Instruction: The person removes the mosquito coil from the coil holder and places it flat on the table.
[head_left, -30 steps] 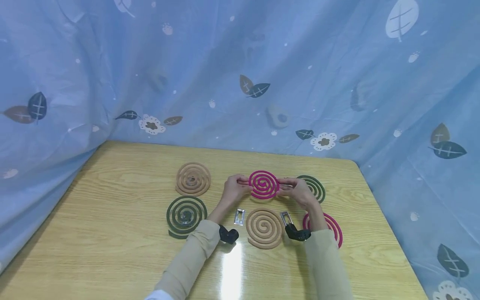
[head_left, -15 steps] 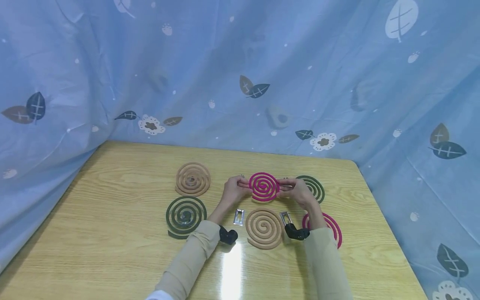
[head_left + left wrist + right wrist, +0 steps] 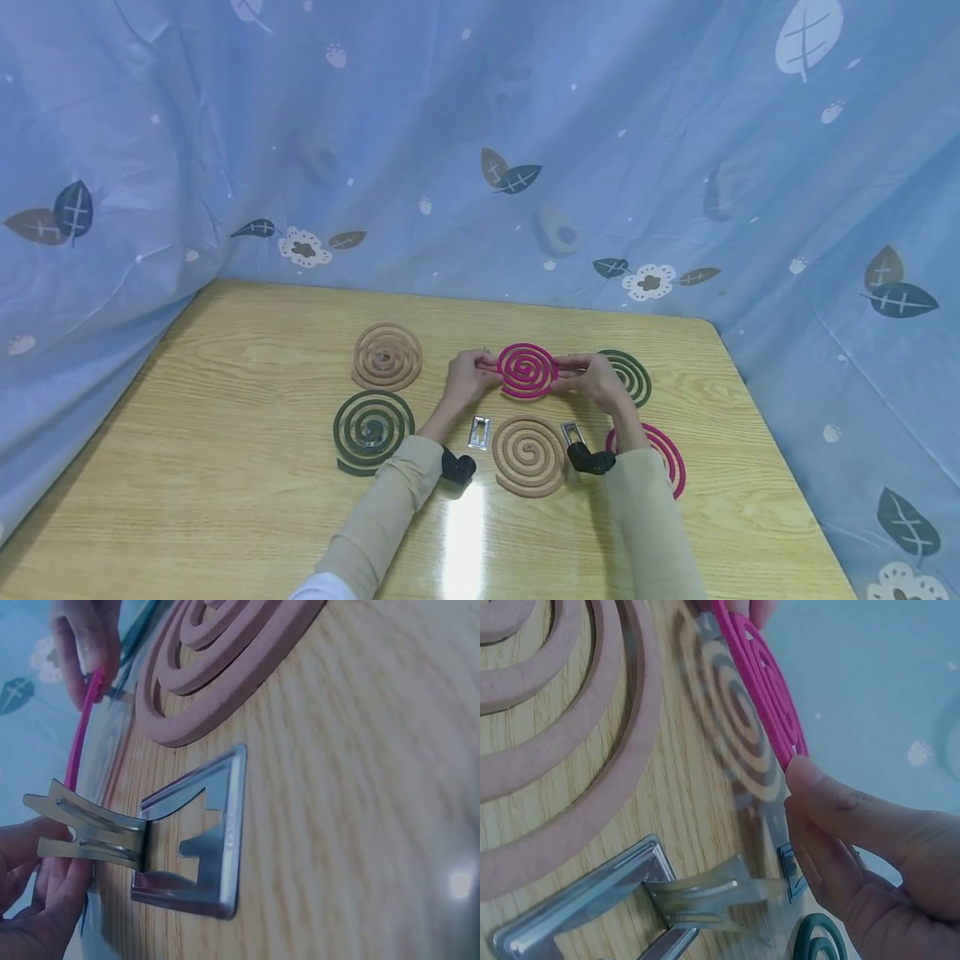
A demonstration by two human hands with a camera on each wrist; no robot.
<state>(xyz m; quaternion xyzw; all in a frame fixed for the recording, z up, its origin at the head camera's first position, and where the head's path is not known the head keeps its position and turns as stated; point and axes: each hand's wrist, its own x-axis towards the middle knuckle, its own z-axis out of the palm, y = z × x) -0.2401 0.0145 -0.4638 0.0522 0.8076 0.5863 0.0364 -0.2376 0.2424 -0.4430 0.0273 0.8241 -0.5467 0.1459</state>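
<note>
A pink mosquito coil point(image 3: 527, 371) is held up off the table between my two hands. My left hand point(image 3: 465, 379) pinches its left edge, and my right hand point(image 3: 597, 382) pinches its right edge between thumb and fingers. The right wrist view shows the coil point(image 3: 759, 694) tilted, with its spiral shadow on the table. Nearer to me lies a flat tan coil point(image 3: 528, 451). On either side of it is a metal coil stand with a bent-up prong: the left stand point(image 3: 231, 825) below my left hand, the right stand point(image 3: 577, 896) below my right.
At the left, another tan coil point(image 3: 362, 358) and a dark green coil point(image 3: 343, 446) each show metal at the centre. Another green coil point(image 3: 637, 377) lies beyond my right hand. My right forearm partly covers a second pink coil point(image 3: 677, 462). A blue curtain point(image 3: 420, 167) hangs behind the table.
The pink coil dipped slightly and came back up a little. Both hands keep their hold in nearly the same place. The other coils and stands have not moved.
</note>
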